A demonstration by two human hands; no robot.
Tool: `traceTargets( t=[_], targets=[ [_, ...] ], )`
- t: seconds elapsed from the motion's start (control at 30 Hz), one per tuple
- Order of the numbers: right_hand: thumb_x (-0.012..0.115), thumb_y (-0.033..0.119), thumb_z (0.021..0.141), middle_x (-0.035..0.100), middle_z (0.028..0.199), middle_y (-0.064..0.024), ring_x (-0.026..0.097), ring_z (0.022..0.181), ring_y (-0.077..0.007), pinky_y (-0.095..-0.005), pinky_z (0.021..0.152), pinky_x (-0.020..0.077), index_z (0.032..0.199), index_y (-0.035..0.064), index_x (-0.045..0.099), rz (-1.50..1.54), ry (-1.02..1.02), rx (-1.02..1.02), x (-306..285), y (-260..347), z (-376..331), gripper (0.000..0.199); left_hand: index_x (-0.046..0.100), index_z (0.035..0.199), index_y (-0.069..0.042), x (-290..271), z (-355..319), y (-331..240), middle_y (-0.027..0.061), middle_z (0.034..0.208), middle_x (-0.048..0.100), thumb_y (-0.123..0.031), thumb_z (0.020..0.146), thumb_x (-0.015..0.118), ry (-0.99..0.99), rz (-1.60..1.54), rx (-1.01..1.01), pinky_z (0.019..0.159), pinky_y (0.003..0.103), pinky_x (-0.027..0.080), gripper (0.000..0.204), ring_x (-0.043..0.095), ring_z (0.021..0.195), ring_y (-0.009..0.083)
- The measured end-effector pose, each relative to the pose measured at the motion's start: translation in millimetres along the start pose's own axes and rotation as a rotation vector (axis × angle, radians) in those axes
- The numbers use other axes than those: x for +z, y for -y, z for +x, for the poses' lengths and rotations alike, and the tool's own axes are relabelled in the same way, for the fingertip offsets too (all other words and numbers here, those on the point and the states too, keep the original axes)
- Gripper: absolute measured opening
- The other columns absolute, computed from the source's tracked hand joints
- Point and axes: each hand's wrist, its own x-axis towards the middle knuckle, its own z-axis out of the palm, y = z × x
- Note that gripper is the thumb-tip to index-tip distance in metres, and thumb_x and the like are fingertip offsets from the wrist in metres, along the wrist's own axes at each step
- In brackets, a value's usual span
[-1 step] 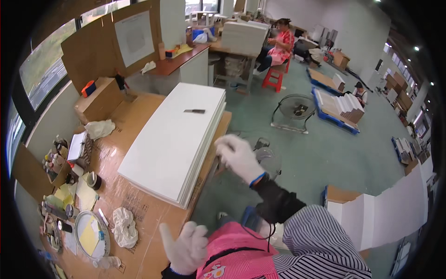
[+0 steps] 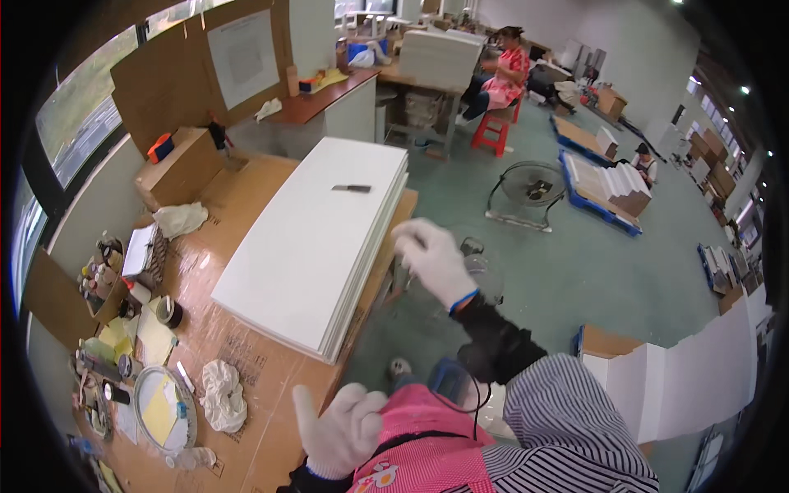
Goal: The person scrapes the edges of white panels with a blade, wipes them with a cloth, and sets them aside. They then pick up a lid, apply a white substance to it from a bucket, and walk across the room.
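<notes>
Presumably for easy reach, the knife (image 2: pixel 352 189) lies atop the white stack (image 2: pixel 304 246) on the tabletop (image 2: pixel 275 390); I see my left hand (image 2: pixel 343 429) empty, thumb wide, but can't tell if the right hand (image 2: pixel 433 261) is closed.

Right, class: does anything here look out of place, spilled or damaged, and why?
No clear spill or damage shows. The knife lying loose on the white stack looks slightly out of place, being apart from the cluttered bottles at left.
</notes>
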Motion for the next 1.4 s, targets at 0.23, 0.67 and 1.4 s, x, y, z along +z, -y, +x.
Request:
traceTargets(
  t=[0.23, 0.67, 1.4],
  targets=[
    [0.058, 0.038, 0.093, 0.068, 0.11, -0.0109, 0.064, 0.103, -0.0347, -0.0411, 0.09, 0.0504, 0.109, 0.0131, 0.072, -0.715, -0.113, -0.231, -8, -55, 190, 0.033, 0.061, 0.105, -0.002, -27, 86, -49, 0.016, 0.096, 0.065, -0.051, 0.103, 0.034, -0.432, 0.122, 0.175, 0.052, 0.027, 0.046, 0.056, 0.058, 0.07, 0.0219],
    [0.068, 0.029, 0.082, 0.059, 0.095, -0.0114, 0.058, 0.088, -0.0298, -0.0444, 0.078, 0.0462, 0.092, 0.0085, 0.062, -0.805, 0.448, -0.655, 65, -126, 262, 0.023, 0.061, 0.108, -0.006, 52, 299, -106, 0.0119, 0.101, 0.066, -0.044, 0.105, 0.038, -0.368, 0.242, 0.653, 0.06, 0.03, 0.05, 0.045, 0.061, 0.076, 0.0211],
    [0.06, 0.024, 0.091, 0.071, 0.104, -0.0147, 0.067, 0.097, -0.0303, -0.0362, 0.086, 0.0514, 0.118, 0.0148, 0.071, -0.455, 0.389, -0.017, -48, -158, 320, 0.031, 0.068, 0.105, 0.002, 18, 433, -236, 0.0147, 0.105, 0.067, -0.025, 0.096, 0.054, -0.651, 1.967, 1.162, 0.092, 0.038, 0.045, 0.031, 0.058, 0.102, 0.0283]
  ],
)
